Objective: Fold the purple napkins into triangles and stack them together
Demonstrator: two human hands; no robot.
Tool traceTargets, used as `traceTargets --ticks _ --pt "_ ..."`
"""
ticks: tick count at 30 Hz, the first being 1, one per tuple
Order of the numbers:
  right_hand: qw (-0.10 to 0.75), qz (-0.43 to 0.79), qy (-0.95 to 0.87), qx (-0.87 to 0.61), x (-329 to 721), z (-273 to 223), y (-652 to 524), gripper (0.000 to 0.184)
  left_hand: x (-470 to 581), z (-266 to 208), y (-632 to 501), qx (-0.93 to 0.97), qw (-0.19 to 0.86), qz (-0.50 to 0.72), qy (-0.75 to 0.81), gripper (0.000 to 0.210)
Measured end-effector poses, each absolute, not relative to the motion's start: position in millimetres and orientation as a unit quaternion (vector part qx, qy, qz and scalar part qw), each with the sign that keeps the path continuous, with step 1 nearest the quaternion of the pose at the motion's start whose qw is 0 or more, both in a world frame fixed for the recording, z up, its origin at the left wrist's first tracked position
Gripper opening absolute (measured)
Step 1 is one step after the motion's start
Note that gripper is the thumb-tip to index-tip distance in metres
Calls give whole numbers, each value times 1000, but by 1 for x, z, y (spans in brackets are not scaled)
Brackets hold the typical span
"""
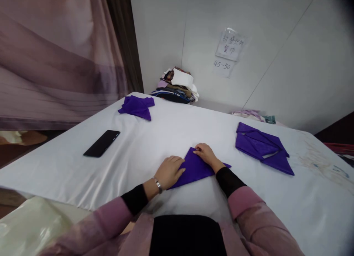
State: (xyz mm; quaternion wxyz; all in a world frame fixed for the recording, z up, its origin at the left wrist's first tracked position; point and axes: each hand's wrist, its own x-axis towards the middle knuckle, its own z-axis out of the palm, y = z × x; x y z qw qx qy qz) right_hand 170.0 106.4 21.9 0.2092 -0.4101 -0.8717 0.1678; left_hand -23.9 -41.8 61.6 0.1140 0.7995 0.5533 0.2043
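Observation:
A purple cloth napkin (195, 168) lies in front of me on the white-covered table, folded into a roughly triangular shape. At its left edge is my left hand (169, 172), fingers bent over the fabric and thumb resting on top. With fingers and thumb drawn together, my right hand (205, 153) pinches the upper edge near the peak. Part of the napkin's right side is hidden beneath my right hand and wrist, and a thin tip shows beyond it.
A folded purple napkin (260, 147) lies to the right; another crumpled purple cloth (136, 106) is at the far left. A black phone (101, 143) rests on the left. Stacked clothes (177, 85) stand beyond the table's back edge. Handwritten signs (230, 45) hang on the wall.

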Motion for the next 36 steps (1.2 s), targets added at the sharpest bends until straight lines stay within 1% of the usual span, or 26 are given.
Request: traceTargets --ticks 5,10,13,22,30,36 --pt "217 155 -872 -410 172 22 105 15 -1 39 5 805 100 157 564 35" --pt "269 150 -867 -391 180 26 97 10 -1 26 10 808 71 161 563 31" --pt "280 157 -867 -381 185 27 91 8 -3 25 9 809 67 166 560 31" --pt "227 143 -871 -411 184 7 94 17 -4 21 9 800 69 197 562 31" --pt "220 148 -871 -414 183 8 94 15 -4 21 10 799 78 192 564 32" --pt "216 123 -876 -413 177 11 91 18 -4 21 9 803 67 190 561 33"
